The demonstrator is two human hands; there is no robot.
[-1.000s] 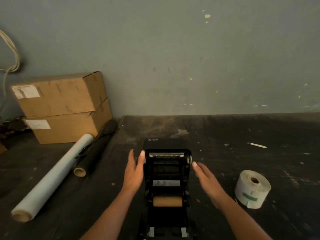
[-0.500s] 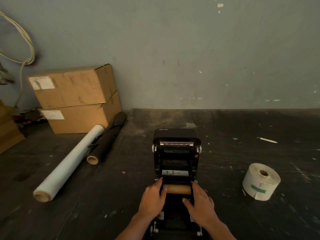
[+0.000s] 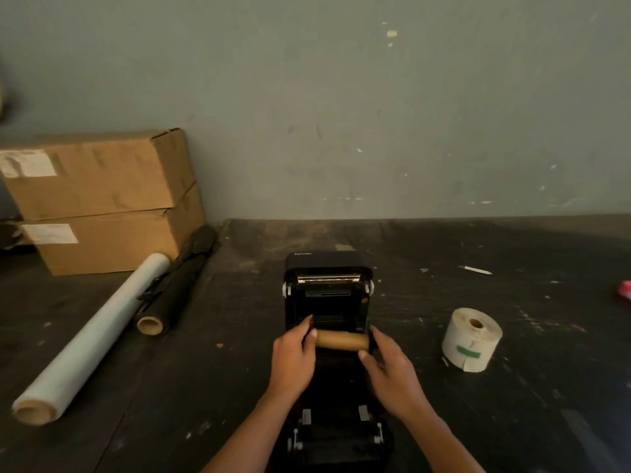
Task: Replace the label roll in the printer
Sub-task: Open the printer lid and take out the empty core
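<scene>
A black label printer (image 3: 327,295) stands open in the middle of the dark table, its lid tilted back toward the wall. A bare brown cardboard core (image 3: 341,340) lies across its roll bay. My left hand (image 3: 294,361) grips the core's left end and my right hand (image 3: 389,370) grips its right end. A full white label roll (image 3: 472,339) with a green mark stands on the table to the right of the printer, apart from both hands.
Two stacked cardboard boxes (image 3: 102,199) sit at the back left against the wall. A long white film roll (image 3: 92,339) and a black roll (image 3: 177,285) lie left of the printer. A small white stick (image 3: 475,270) and a pink item (image 3: 625,290) lie far right.
Both hands came down from the sides of the lid to the brown core and closed on its ends. The core now sits slightly higher in the bay.
</scene>
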